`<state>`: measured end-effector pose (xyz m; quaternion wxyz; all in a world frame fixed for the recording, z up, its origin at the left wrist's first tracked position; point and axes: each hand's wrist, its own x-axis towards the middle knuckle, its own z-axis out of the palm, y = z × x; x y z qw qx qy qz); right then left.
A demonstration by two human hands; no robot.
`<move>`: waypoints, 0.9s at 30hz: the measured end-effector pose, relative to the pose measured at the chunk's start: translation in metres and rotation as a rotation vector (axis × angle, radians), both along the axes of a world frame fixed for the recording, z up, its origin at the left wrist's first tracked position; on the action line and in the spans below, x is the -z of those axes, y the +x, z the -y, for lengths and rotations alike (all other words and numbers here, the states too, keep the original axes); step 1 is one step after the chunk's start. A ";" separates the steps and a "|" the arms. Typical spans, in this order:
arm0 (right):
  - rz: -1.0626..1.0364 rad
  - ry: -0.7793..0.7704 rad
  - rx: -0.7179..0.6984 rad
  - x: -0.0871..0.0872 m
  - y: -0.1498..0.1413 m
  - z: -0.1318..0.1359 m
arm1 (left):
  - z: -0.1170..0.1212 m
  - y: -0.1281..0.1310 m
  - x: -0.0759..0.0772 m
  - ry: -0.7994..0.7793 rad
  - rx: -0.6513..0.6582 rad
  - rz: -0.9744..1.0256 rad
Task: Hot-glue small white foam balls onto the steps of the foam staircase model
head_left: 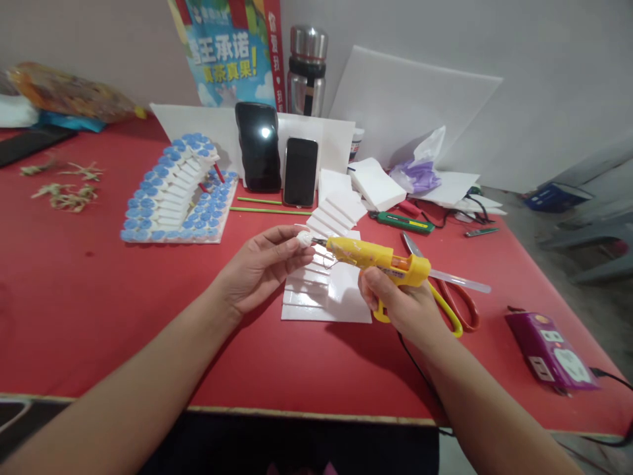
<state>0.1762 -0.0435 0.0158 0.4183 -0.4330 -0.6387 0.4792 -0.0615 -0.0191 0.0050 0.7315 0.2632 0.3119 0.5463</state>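
Note:
My right hand (395,297) grips a yellow hot glue gun (363,253), with a clear glue stick (462,280) poking out of its back. Between the fingertips of my left hand (267,260) is a small white rounded piece (304,239); the gun's nozzle meets its right side. Whether glue is coming out is too small to tell. Beneath both hands lies a white foam-board staircase model (350,300), its steps curving away toward the back. To the left stands a similar staircase model (173,188) covered with blue and white discs.
Yellow-and-red-handled scissors (452,310) and a green utility knife (405,222) lie right of the model. A purple power socket box (551,349) sits near the right edge. Behind are two phones (300,171), green sticks (271,211), a steel flask (307,69) and white boards (405,99).

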 end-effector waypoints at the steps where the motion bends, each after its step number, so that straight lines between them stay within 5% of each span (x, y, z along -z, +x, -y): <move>1: -0.003 -0.002 0.002 0.000 0.000 0.000 | 0.000 0.000 0.000 0.001 0.000 -0.004; 17: -0.120 -0.053 -0.029 0.001 0.004 -0.001 | -0.001 0.004 -0.006 0.077 -0.106 -0.139; 21: -0.217 -0.039 0.085 -0.001 0.004 -0.005 | 0.012 -0.003 -0.013 0.196 -0.125 -0.390; 27: -0.322 -0.081 0.158 -0.003 0.004 -0.011 | 0.066 -0.022 -0.011 0.492 -0.127 -1.077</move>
